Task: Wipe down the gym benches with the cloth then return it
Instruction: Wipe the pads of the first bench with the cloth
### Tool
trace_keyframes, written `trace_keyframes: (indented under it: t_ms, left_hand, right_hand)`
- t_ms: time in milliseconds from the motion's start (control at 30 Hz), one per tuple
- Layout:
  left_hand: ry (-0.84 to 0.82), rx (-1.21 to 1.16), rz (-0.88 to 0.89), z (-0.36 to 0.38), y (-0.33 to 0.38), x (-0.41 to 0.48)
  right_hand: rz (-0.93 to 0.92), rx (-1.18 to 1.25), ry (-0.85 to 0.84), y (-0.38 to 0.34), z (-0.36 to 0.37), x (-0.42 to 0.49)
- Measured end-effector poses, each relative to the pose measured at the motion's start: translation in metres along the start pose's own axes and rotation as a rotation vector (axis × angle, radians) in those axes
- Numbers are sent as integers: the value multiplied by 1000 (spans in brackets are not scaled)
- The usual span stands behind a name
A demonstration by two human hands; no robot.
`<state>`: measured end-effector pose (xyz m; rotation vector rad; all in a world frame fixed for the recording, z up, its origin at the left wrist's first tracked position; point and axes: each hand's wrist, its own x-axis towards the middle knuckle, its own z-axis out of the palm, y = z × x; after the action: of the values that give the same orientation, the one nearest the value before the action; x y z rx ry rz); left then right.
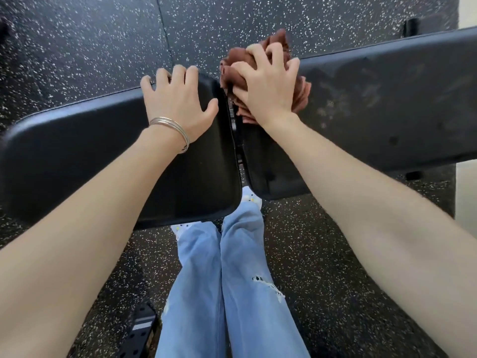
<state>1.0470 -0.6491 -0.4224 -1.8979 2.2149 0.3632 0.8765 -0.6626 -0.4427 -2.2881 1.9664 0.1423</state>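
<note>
A black padded gym bench runs across the view in two parts: a seat pad (77, 161) on the left and a longer back pad (387, 107) on the right, split by a narrow gap. My left hand (178, 99) rests on the seat pad, fingers curled over its far edge. My right hand (265, 81) grips a bunched reddish-brown cloth (277, 42) and presses it onto the back pad's left end, beside the gap. Smudgy streaks show on the back pad to the right of the cloth.
Black rubber flooring with white speckles (90, 47) lies all around the bench. My legs in light blue jeans (227, 293) stand against its near side. A black metal frame part (139, 329) sits on the floor at lower left. A pale wall edge (467, 187) shows at right.
</note>
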Motion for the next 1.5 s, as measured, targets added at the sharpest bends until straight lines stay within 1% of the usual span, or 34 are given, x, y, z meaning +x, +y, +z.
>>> trace_keyframes:
  t_ms: [67,133,233,333,467,533,567,600,667,733,767,867,933,1000,1067,1133,1233,1300,1367,1400,1500]
  left_hand:
    - [-26,9,-7,-3,1,1]
    - [-48,26,-11,-6,1,0]
    - [-68,40,-2,-9,3,0]
    - [-94,40,11,-11,3,1]
    - [-98,0,6,-11,-1,-1]
    - [-90,-25,-2,-10,-1,-2]
    - [-85,-33,-3,-9,-1,-3]
    - [-78,-34,3,-8,-2,-3]
    - [-64,-38,23,-7,-5,-2]
    - [-63,-52,30,-8,-9,-1]
    - [-68,-62,35,-9,-10,-2]
    - [-79,-65,49,-10,-9,-2]
    - [-92,-60,57,-11,-9,-3]
    - [-100,-59,68,-12,-11,-3]
    - [-99,-57,72,-11,-12,-4]
    - [-93,-53,72,-8,-12,-5]
    - [-89,-53,55,-7,-9,-4]
    - [-97,-50,42,-6,-9,-5]
    - [-99,-50,43,-5,-8,-5]
    - [-96,-49,43,-5,-8,-4]
    - [-68,-70,81,-9,-3,-7]
  right_hand:
    - [-66,-15,-44,8,0,13]
    - [-30,-11,-47,12,4,13]
    - [23,8,0,9,6,6]
    - [144,56,68,27,5,-9]
    - [307,63,41,63,-2,-43]
    - [390,88,62,64,-10,-43]
    - [399,99,84,58,-13,-37]
    - [377,109,103,48,-14,-26]
    - [269,98,96,20,-14,0]
    - [164,29,14,-10,-6,15]
    - [158,1,-18,-21,-3,10]
    - [159,11,-22,-32,-3,-43]
    - [77,8,9,-27,-5,-95]
    - [-25,0,-48,-19,-6,-136]
    - [-87,20,-107,-12,-12,-149]
    - [-70,82,-83,-8,-21,-125]
    - [132,108,33,-13,-25,-55]
    - [195,74,7,-17,-19,-29]
    - [178,52,-33,-20,-12,-43]
    - [139,40,-35,-22,-10,-63]
    - [-64,-8,37,-16,-3,-140]
